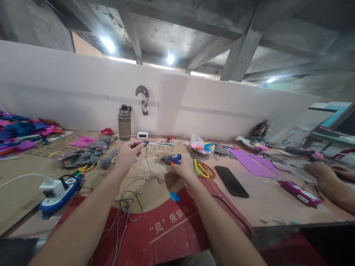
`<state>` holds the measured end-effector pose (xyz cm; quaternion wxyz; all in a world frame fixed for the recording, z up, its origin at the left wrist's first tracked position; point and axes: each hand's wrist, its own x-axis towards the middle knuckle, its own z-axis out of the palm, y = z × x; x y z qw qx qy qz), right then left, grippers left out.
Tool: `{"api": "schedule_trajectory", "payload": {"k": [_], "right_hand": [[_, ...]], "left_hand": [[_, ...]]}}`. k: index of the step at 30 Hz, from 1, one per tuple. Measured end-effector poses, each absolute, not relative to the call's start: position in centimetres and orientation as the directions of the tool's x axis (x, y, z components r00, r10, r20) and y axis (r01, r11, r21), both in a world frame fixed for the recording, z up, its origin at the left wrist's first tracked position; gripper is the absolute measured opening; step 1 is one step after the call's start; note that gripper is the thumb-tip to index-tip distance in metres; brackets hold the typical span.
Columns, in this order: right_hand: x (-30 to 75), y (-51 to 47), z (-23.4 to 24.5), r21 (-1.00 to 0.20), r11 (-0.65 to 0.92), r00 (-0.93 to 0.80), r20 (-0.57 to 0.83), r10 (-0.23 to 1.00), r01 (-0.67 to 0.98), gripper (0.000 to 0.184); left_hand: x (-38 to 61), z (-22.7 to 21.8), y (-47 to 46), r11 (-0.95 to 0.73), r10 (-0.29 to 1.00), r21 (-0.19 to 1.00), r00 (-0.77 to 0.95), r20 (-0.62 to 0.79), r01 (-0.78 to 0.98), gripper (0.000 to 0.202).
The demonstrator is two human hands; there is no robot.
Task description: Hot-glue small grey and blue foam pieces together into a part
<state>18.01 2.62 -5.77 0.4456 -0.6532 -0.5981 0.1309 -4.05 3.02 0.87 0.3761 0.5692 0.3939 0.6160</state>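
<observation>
You seem to be readying the end of a thin, grey-brown cord (127, 203) for glue; the next move likely calls for a steady pinch and the nozzle brought close. Nearest you, at seven o'clock from the centre of the red-and-brown printed cardboard sheet (172, 245), the cord lies in slack, tangled loops. At one, your right hand (182, 169) wraps its fingers round the blue-and-orange plastic glue gun (174, 159), nozzle toward nine. At eleven, your left hand (128, 154) pinches the cord's small dark tip above the desk (271, 203).

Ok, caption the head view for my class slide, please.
Left fingers pinch a thin grey cord; right fingers grip a blue plastic glue gun over a brown sheet.
</observation>
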Motion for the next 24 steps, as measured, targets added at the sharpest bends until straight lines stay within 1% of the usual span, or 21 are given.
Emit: {"api": "schedule_trajectory", "payload": {"k": [3, 4, 7, 8, 9, 11, 13, 17, 24], "right_hand": [[17.0, 1.0, -4.3, -0.799, 0.152, 0.26, 0.359, 0.896, 0.581, 0.024], [16.5, 0.3, -3.7, -0.838, 0.219, 0.247, 0.381, 0.891, 0.499, 0.025], [14.7, -2.1, -1.7, -0.875, 0.389, 0.133, 0.439, 0.889, 0.29, 0.021], [14.2, -2.7, -1.3, -0.875, 0.438, 0.07, 0.46, 0.885, 0.207, 0.023], [13.7, -3.3, -0.9, -0.873, 0.469, 0.031, 0.477, 0.878, 0.135, 0.025], [13.2, -3.9, -0.5, -0.87, 0.489, -0.018, 0.489, 0.872, 0.065, 0.026], [13.0, -4.0, -0.6, -0.866, 0.496, -0.038, 0.495, 0.868, 0.067, 0.023], [13.3, -3.7, -1.2, -0.852, 0.507, -0.069, 0.502, 0.862, 0.129, 0.018], [13.3, -4.0, -1.1, -0.829, 0.485, -0.074, 0.485, 0.871, 0.277, 0.017]], "left_hand": [[-4.4, 0.7, 3.4, -0.399, 0.916, 0.915, -0.066, 0.396, -0.063, 0.026], [-4.4, 0.7, 3.4, -0.391, 0.92, 0.917, -0.067, 0.386, -0.084, 0.026], [-4.6, 0.8, 3.4, -0.37, 0.929, 0.917, -0.07, 0.363, -0.15, 0.024], [-4.6, 0.9, 3.4, -0.366, 0.931, 0.915, -0.065, 0.361, -0.169, 0.024], [-4.6, 0.9, 3.3, -0.362, 0.932, 0.914, -0.058, 0.358, -0.185, 0.023], [-4.6, 1.1, 3.2, -0.349, 0.937, 0.915, -0.047, 0.347, -0.203, 0.023], [-4.6, 1.1, 3.2, -0.333, 0.943, 0.92, -0.045, 0.331, -0.205, 0.023], [-4.4, 1.0, 3.3, -0.327, 0.945, 0.924, -0.047, 0.324, -0.198, 0.025], [-4.2, 0.8, 3.3, -0.361, 0.932, 0.92, -0.039, 0.359, -0.154, 0.026]]}}
